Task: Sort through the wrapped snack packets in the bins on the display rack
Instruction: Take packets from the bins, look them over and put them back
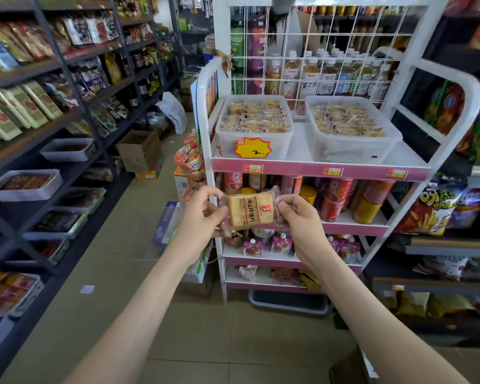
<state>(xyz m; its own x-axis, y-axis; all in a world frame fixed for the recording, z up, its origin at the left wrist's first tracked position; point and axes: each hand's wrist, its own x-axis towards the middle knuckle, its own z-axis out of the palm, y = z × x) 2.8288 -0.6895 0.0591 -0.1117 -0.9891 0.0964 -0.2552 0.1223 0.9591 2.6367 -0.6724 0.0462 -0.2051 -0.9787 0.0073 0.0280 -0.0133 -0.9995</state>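
A clear-wrapped snack packet (250, 209) with a yellow biscuit slab and a label is held up in front of the rack's second shelf. My left hand (203, 214) pinches its left edge and my right hand (299, 217) pinches its right edge. Two translucent bins stand on the top shelf of the white and pink display rack (319, 169): the left bin (254, 145) with a yellow starburst price tag, the right bin (352, 148) beside it. Both are full of similar wrapped packets.
Lower rack shelves hold cans, cups and pouches (344, 200). A wire grid with bottled drinks (316, 76) rises behind the bins. Dark shelving with snacks and trays (25, 184) lines the left aisle. Cardboard boxes (140, 152) and stacked noodle bowls (190, 159) sit on the tiled floor.
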